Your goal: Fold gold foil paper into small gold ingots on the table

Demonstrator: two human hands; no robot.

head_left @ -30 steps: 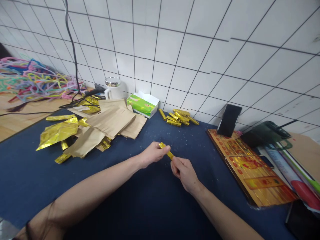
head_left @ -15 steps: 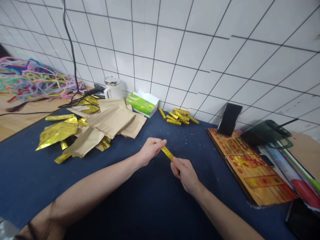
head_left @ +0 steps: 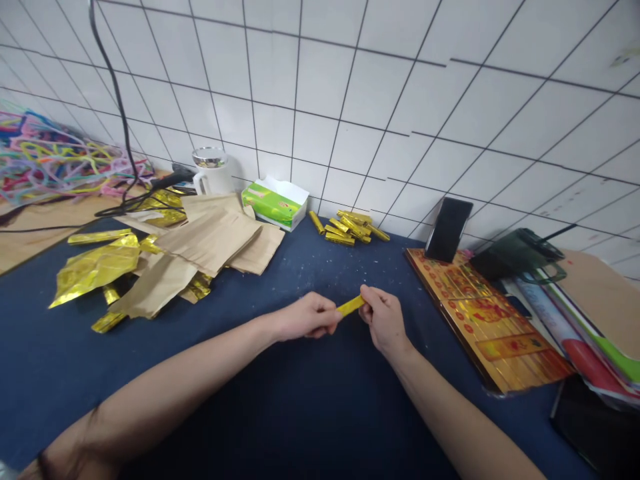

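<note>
A narrow folded strip of gold foil paper (head_left: 351,306) is stretched between my two hands above the dark blue tabletop (head_left: 300,393). My left hand (head_left: 307,315) is closed on its left end, and my right hand (head_left: 384,318) pinches the other end, slightly higher. Beyond them, near the wall, lies a small heap of similar folded gold strips (head_left: 356,227). To the left, sheets of brown paper (head_left: 215,233) overlap with crumpled gold foil (head_left: 97,263).
A green tissue pack (head_left: 273,203) and a white mug (head_left: 215,179) stand by the tiled wall. At right, a phone (head_left: 449,230) leans upright on an orange-gold printed pack (head_left: 493,327), beside a dark green cup (head_left: 520,257). Colourful pipe cleaners (head_left: 55,160) and a black cable (head_left: 117,100) are at left.
The gold strip has turned from sloping down rightward to sloping up rightward. My left hand has dropped lower and my right hand has risen. The camera view has shifted a little.
</note>
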